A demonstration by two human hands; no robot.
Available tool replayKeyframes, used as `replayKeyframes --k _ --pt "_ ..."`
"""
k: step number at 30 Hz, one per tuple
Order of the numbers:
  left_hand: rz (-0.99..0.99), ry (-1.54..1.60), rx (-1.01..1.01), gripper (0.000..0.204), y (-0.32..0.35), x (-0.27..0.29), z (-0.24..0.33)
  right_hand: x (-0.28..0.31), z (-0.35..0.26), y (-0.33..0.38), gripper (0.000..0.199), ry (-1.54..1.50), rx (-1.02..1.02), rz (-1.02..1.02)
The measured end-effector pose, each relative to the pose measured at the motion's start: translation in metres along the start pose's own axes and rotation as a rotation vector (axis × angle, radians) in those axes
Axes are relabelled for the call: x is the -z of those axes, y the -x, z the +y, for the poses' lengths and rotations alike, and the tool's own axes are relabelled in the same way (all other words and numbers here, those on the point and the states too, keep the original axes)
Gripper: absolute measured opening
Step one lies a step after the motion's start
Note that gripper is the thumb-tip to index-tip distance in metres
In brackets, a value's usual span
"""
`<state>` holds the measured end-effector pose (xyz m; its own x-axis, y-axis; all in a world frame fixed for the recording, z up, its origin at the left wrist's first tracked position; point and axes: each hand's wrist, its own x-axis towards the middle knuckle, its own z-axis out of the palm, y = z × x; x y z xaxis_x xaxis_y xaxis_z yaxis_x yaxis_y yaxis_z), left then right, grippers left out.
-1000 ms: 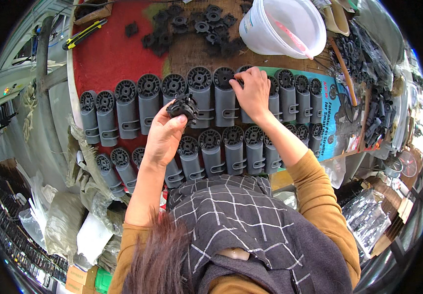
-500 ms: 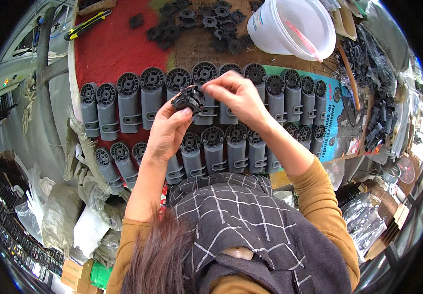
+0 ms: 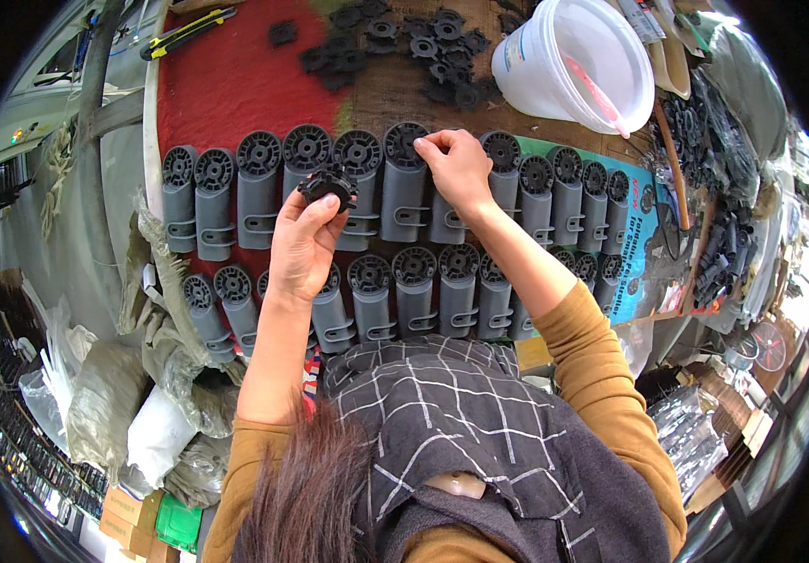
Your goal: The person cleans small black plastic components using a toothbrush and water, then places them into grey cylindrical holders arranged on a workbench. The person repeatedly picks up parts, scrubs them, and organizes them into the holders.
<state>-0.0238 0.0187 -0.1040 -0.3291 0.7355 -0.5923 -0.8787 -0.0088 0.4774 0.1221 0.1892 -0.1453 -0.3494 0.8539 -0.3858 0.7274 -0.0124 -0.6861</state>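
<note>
My left hand (image 3: pixel 303 246) is closed around some black toothed plastic parts (image 3: pixel 330 185), raised over the back row of grey tubes. My right hand (image 3: pixel 461 171) has thumb and forefinger pinched together at the right rim of the round black end (image 3: pixel 406 143) of a grey plastic tube (image 3: pixel 403 202). Whether a small piece sits between those fingertips cannot be made out. Grey tubes stand in two rows across the bench, their black spoked ends facing up and a looped bracket on each side. My right hand partly hides the neighbouring tube (image 3: pixel 446 218).
Loose black toothed parts (image 3: pixel 446 52) lie heaped at the far side of the bench. A white bucket (image 3: pixel 526 70) with a pink-red stick (image 3: pixel 597 94) stands far right. A yellow-black utility knife (image 3: pixel 187 35) lies far left. Plastic bags (image 3: pixel 106 408) are at lower left.
My right hand has moved away from the black parts in my left hand to the rim of a back-row tube. My left hand has shifted left, still holding the parts.
</note>
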Motion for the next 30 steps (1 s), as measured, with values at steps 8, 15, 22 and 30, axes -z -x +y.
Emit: replayKeyframes --k 8,15,22,30 --pt "0.022 0.022 0.000 0.021 0.003 0.002 -0.001 -0.014 -0.011 0.003 0.032 0.341 0.206 0.108" --pt "0.005 0.056 -0.039 0.018 0.007 0.008 0.000 -0.012 -0.008 0.005 0.022 0.395 0.309 0.156" --pt "-0.030 0.079 -0.069 0.016 0.012 0.013 -0.003 -0.002 0.001 0.004 0.033 0.563 0.556 0.142" --pt "-0.004 0.005 -0.045 0.032 0.023 0.006 0.000 0.002 -0.020 0.004 0.028 0.597 0.555 0.091"
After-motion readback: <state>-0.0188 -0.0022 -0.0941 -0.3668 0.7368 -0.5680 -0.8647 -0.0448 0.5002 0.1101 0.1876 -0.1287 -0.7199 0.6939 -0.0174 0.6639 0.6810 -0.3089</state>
